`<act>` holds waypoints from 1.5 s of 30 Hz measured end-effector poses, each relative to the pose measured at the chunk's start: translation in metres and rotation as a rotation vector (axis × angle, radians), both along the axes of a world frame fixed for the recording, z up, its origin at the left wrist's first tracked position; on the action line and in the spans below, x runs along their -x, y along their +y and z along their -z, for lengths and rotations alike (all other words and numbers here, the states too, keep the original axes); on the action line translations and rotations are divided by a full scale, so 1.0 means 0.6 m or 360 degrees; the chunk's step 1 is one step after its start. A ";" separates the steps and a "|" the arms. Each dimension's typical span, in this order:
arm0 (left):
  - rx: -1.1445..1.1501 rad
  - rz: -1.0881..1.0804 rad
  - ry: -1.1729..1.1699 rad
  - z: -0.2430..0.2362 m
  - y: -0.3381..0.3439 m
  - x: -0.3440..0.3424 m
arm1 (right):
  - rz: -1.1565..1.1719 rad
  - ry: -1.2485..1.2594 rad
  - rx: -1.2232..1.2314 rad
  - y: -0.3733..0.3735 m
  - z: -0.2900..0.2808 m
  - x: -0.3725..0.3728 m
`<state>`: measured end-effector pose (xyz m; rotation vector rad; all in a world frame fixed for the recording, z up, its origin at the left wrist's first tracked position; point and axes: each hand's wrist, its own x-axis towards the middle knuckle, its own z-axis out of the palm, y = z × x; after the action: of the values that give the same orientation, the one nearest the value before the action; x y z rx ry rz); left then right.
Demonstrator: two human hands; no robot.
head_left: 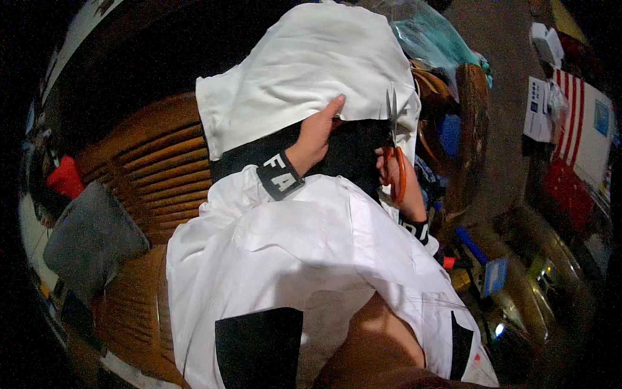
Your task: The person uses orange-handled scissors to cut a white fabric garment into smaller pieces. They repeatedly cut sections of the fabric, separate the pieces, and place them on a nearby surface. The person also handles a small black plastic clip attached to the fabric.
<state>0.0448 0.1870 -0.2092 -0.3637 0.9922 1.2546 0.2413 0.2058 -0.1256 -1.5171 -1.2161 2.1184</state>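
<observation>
A white cloth (311, 55) is spread at the upper middle, with a dark surface (240, 162) showing below its lower edge. My left hand (316, 133) grips that edge, thumb lying on top and the other fingers mostly hidden. My right hand (398, 185) is closed on orange-handled scissors (402, 170), held to the right of my left hand. Their slightly parted blades point away from me over the cloth's right part; whether they touch it I cannot tell. Black wristbands circle both wrists, and my white sleeves and top fill the lower middle.
A slatted wooden bench (152, 172) with a grey cushion (97, 246) and red item (65, 176) stands at left. Teal plastic bags (447, 45) and a wooden armrest (472, 110) lie beyond the cloth. At right are boxes (538, 107), a red-striped item (570, 123) and glossy dark furniture (538, 285).
</observation>
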 end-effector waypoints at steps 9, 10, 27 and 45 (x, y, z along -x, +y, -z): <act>0.0051 0.0038 0.0081 -0.036 -0.023 0.012 | 0.0681 0.0083 0.0182 0.007 0.034 -0.043; 0.0037 0.0028 0.0125 -0.035 -0.025 0.011 | 0.0649 0.0056 0.0155 0.007 0.029 -0.047; 0.0020 0.0083 0.0187 -0.084 -0.028 0.011 | -0.0721 -0.0088 -0.0009 -0.037 -0.049 -0.018; -0.0050 -0.0139 0.0073 -0.092 -0.017 -0.001 | -0.0372 0.0282 0.0414 -0.042 -0.012 -0.009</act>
<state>0.0452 0.1770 -0.1540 -0.3584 1.0032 1.3615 0.2469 0.1808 -0.1187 -1.2985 -1.1390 2.5892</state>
